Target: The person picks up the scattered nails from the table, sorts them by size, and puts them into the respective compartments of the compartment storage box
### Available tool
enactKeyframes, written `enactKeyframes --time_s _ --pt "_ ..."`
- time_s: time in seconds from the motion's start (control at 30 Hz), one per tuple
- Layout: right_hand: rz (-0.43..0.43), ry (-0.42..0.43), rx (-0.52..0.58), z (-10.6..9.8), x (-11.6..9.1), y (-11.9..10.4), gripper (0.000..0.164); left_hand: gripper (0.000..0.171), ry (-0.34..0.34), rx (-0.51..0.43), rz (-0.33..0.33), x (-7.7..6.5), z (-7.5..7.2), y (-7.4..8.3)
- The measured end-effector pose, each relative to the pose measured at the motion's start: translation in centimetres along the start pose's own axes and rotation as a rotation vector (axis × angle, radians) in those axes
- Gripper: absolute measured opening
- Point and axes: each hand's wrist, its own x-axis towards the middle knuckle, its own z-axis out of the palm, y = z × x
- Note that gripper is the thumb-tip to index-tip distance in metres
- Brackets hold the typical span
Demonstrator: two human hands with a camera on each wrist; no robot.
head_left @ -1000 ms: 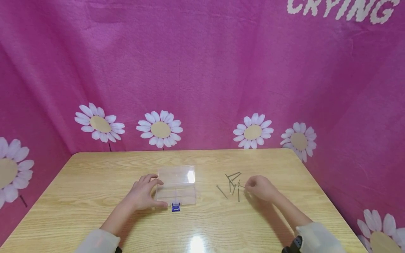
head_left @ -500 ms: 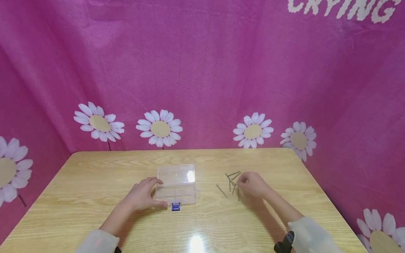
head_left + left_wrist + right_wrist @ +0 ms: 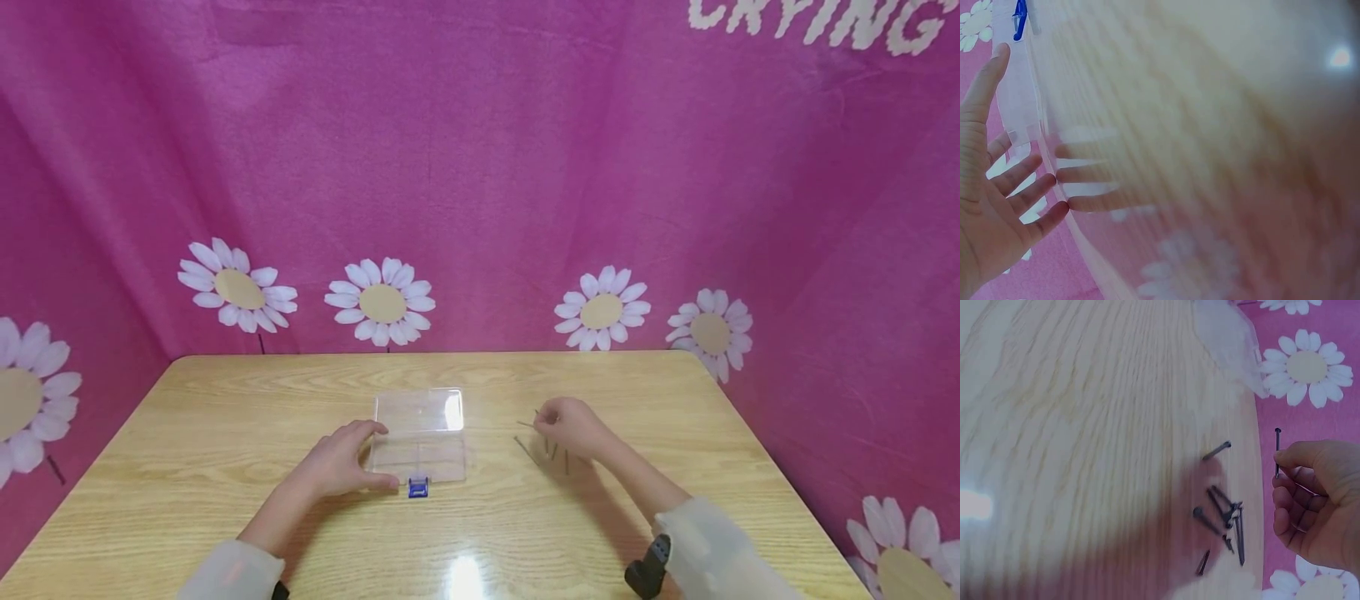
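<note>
A clear plastic box (image 3: pixel 438 467) with a blue latch (image 3: pixel 417 487) lies on the table with its lid (image 3: pixel 411 414) tipped back. My left hand (image 3: pixel 337 463) rests at its left side, thumb by the front edge and fingers spread along the side. In the left wrist view those fingers (image 3: pixel 1022 172) look extended. Thumb and fingertips of my right hand (image 3: pixel 579 428) pinch one nail (image 3: pixel 1277 445), raised above the table. Below it several loose nails (image 3: pixel 1240 537) lie in a pile, partly covered by that hand in the head view.
A light wood table (image 3: pixel 285 392) backs onto a pink cloth (image 3: pixel 487 208) printed with white daisies. One nail (image 3: pixel 525 449) lies apart, left of the pile. Light glares off the table's front middle.
My right hand has moved left across the pile with a nail between its fingertips. My left hand and the box have stayed in place.
</note>
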Motion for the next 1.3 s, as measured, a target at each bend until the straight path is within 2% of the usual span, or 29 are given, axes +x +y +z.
enactKeyframes --time_s 0.27,0.53,0.93,1.17,1.3 --pt "-0.042 -0.015 0.011 0.6 0.9 -2.1 0.007 0.084 -0.007 -0.005 -0.016 0.1 -0.1 0.0" --pt "-0.028 -0.041 0.024 1.7 1.5 -4.1 0.006 0.085 -0.015 -0.021 -0.027 0.3 0.0 -0.1" --pt "-0.144 -0.063 0.045 3.6 2.2 -6.3 0.007 0.085 -0.019 -0.034 -0.036 0.0 -0.1 0.1" --pt "-0.209 -0.101 0.078 4.6 2.7 -8.1 0.006 0.084 -0.018 -0.03 -0.032 0.0 -0.1 0.1" --pt "-0.227 -0.123 0.056 5.3 3.0 -8.9 0.007 0.083 -0.012 -0.022 -0.03 0.1 -0.1 0.1"
